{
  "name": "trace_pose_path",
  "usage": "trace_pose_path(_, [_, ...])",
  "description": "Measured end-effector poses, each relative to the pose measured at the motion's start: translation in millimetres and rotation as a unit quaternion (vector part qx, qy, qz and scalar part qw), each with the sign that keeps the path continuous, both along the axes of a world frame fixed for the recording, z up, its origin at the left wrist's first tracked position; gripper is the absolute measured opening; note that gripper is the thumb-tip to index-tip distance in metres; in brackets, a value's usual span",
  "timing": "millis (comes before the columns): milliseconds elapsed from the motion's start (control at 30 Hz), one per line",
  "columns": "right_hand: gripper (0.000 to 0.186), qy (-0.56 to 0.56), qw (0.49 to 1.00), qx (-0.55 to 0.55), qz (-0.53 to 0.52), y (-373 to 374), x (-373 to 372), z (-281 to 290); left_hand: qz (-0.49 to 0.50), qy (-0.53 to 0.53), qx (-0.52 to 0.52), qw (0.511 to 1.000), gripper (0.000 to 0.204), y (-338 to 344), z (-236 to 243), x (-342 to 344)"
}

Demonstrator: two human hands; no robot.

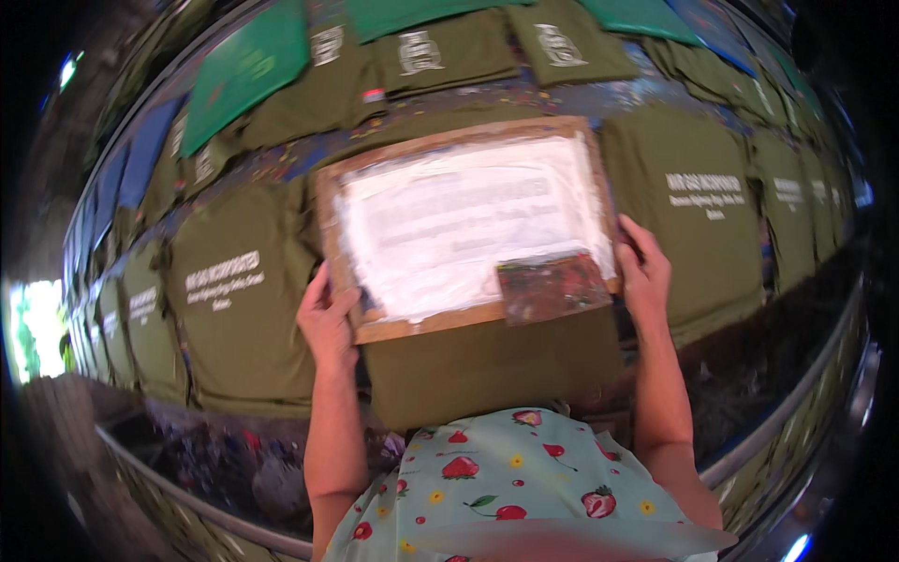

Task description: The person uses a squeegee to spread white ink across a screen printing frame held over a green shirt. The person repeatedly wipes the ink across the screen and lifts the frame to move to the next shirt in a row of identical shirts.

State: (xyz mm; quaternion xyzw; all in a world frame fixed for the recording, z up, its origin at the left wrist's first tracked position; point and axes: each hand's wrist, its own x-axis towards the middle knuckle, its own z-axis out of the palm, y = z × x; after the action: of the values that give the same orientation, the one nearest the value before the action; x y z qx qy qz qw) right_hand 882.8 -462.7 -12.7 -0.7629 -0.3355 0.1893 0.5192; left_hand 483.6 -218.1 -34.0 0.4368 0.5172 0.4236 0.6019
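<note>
Between my two hands is a wooden-framed printing screen (459, 323), its mesh smeared with white ink and showing faint lettering. My left hand (328, 318) grips the frame's left side near its lower corner, thumb on the wood. On the right side, my right hand (644, 267) has its fingers closed around the frame's edge. A dark, paint-stained squeegee-like rectangular piece (552, 288) rests on the screen's lower right part. Beneath the screen lies an olive-green shirt (487, 375), mostly covered by it; whether the frame touches the cloth I cannot tell.
Printed olive shirts lie left (234, 300) and right (698, 225) along the long table. Across it are more shirts (445, 56) and green boards (248, 75). A metal rail (791, 407) runs along the near side, with dark clutter (276, 482) below at left.
</note>
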Motion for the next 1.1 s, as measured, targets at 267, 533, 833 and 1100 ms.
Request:
trace_pose_path(267, [0.046,-0.391,0.861,-0.097,0.311,15.5,-63.4,82.2,0.016,-0.061,-0.027,0.998,0.068,-1.2,4.6,6.0])
trace_pose_path(533, [0.042,-0.365,0.877,-0.128,0.284,44.8,-75.9,95.8,-0.019,0.015,0.037,0.999,0.057,5.0,1.7,-0.5])
trace_pose_path(833, [0.041,-0.337,0.887,-0.136,0.287,48.6,-75.7,97.1,-0.093,0.400,0.244,0.879,0.032,87.0,-2.6,-4.6])
trace_pose_path(1100, [0.037,-0.336,0.888,-0.126,0.288,47.9,-71.9,92.7,-0.098,0.481,0.195,0.849,0.029,117.1,21.9,2.0])
